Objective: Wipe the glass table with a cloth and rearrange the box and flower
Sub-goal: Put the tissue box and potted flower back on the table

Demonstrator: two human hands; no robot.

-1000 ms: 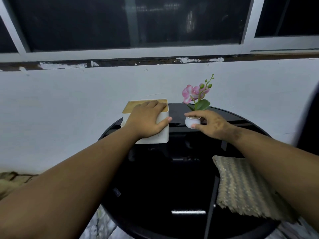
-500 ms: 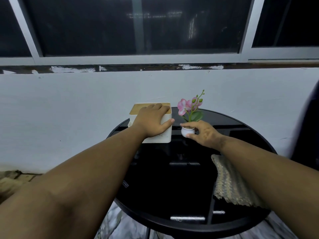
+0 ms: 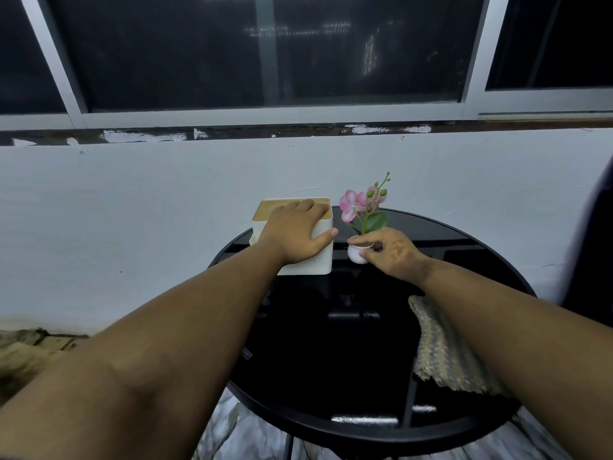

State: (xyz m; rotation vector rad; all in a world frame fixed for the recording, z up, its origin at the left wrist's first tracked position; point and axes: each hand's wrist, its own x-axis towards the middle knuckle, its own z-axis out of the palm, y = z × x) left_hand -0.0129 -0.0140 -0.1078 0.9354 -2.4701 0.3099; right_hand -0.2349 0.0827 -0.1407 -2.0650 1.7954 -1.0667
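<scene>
gripping box [image 3: 318, 260], flower [image 3: 357, 254]; hands apart.

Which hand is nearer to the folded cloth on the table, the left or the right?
Right. The right hand pinches the flower pot just beyond the cloth, its forearm passing over the cloth. The left hand grips the box at the table's far left, farther away.
</scene>
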